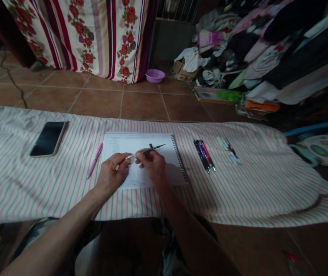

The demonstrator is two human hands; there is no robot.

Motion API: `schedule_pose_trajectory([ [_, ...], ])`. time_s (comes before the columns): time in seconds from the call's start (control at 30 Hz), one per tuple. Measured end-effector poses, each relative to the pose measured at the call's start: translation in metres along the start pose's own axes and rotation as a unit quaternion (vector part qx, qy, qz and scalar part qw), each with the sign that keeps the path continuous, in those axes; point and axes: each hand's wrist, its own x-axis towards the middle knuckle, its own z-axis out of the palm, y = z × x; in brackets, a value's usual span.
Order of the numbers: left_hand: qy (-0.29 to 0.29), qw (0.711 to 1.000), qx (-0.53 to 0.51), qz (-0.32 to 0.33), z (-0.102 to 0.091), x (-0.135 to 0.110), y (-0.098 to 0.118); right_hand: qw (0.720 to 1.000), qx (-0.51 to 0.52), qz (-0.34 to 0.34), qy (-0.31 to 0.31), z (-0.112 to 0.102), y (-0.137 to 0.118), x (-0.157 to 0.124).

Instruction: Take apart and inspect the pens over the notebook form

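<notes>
Over the spiral notebook (pixel 140 177), both hands meet close together. Pinched between the thumb and fingers of my left hand (pixel 113 168) is a small, pale, shiny pen part (pixel 128 156), mostly covered by the fingers. My right hand (pixel 155 166) is closed around a slim black pen (pixel 154 148), whose thin end points up and to the right. A short black piece (pixel 151 145) shows just behind it; whether it is attached to the pen I cannot tell. The two hands' fingertips are nearly touching. To the left of the notebook lies a pink pen (pixel 94 161).
A phone (pixel 48 139) lies at the left on the striped cloth (pixel 253 191). Right of the notebook are a group of dark and coloured pens (pixel 204 155) and several pale pens (pixel 229 150). A purple basin (pixel 155 76) and piled clothes (pixel 215 42) are beyond.
</notes>
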Motion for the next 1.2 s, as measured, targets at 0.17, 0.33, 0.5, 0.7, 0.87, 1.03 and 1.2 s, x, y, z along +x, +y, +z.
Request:
schedule_pose_trajectory([
  [0.17, 0.014, 1.0, 0.009, 0.018, 0.004, -0.002, 0.0, 0.999, -0.048, 0.02, -0.002, -0.002, -0.002, -0.002],
  [0.33, 0.001, 0.997, -0.06, -0.041, 0.005, -0.004, 0.006, 1.0, -0.022, -0.003, -0.006, -0.001, -0.001, -0.003],
  [0.5, -0.039, 0.951, -0.254, -0.173, 0.0, -0.002, 0.015, 0.997, -0.042, -0.042, -0.048, -0.003, -0.002, -0.004],
  [0.7, -0.142, 0.891, -0.363, -0.234, -0.014, 0.004, 0.02, 0.989, -0.051, -0.077, -0.119, -0.007, -0.007, -0.003],
  [0.87, -0.172, 0.841, -0.424, -0.287, -0.016, 0.003, 0.017, 0.98, -0.053, -0.093, -0.171, -0.011, -0.014, -0.002],
  [1.03, -0.164, 0.821, -0.454, -0.304, -0.012, 0.002, 0.018, 0.975, -0.058, -0.088, -0.194, -0.011, -0.013, -0.001],
  [1.2, -0.08, 0.906, -0.346, -0.23, -0.002, 0.003, 0.019, 0.994, -0.009, -0.036, -0.1, -0.002, 0.001, 0.001],
])
